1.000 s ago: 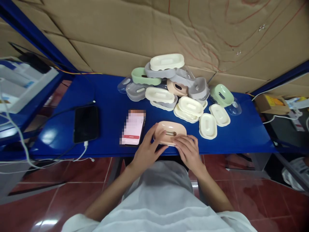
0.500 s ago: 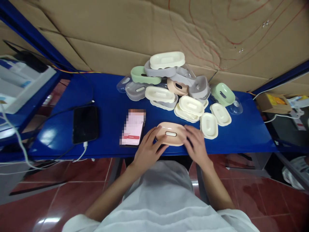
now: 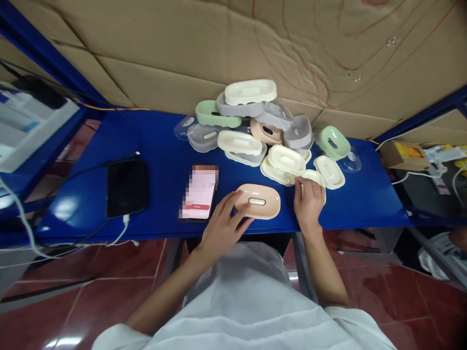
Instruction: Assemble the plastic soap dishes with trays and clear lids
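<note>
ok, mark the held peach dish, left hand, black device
Peach dish [image 3: 270, 201]: head view, inner floor, right of centre.
Left hand [image 3: 221, 226]: head view, back of the hand.
Black device [image 3: 126, 187]: head view, dark upper face.

cream dish [image 3: 316, 174] partly behind right-hand fingers [image 3: 310, 189]

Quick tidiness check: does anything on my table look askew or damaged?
Only the heap of dishes at the back: it lies jumbled and tilted, a cream tray topping a gray dish. The peach dish at your left hand shows no damage.
</note>
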Demonstrator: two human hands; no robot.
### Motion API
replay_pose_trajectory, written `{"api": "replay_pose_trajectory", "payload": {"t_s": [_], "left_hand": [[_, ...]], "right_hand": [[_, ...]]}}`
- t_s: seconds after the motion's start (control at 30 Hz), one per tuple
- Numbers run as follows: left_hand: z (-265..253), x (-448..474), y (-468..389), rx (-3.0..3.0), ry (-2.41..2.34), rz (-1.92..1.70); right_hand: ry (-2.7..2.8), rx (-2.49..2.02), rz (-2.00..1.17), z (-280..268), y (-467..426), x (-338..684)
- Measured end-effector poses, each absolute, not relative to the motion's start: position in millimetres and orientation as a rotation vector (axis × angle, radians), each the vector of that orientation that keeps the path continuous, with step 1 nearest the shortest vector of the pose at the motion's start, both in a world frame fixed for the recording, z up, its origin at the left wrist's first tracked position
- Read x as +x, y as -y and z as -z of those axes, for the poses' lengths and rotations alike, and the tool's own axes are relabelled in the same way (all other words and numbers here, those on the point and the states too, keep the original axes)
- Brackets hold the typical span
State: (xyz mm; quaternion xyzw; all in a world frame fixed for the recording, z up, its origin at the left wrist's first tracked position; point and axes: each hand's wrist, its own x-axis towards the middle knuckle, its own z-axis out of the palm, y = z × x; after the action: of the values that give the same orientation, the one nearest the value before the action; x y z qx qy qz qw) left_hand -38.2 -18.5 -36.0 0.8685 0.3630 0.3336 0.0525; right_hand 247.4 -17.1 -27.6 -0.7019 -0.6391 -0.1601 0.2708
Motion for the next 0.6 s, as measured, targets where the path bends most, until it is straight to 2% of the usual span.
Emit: {"api": "replay_pose_trajectory", "payload": {"t_s": [0.3, 0.6], "left_hand": [[41.5, -39.1, 18.8, 2.629, -1.093, -1.034], [41.1, -39.2, 18.5, 2.502, -1.082, -1.043]], "right_hand": [[1.753, -1.945, 0.417, 36.3, 13.6, 242.5], [1.690, -1.512, 0.227, 32.1, 25.0, 246.3]]}}
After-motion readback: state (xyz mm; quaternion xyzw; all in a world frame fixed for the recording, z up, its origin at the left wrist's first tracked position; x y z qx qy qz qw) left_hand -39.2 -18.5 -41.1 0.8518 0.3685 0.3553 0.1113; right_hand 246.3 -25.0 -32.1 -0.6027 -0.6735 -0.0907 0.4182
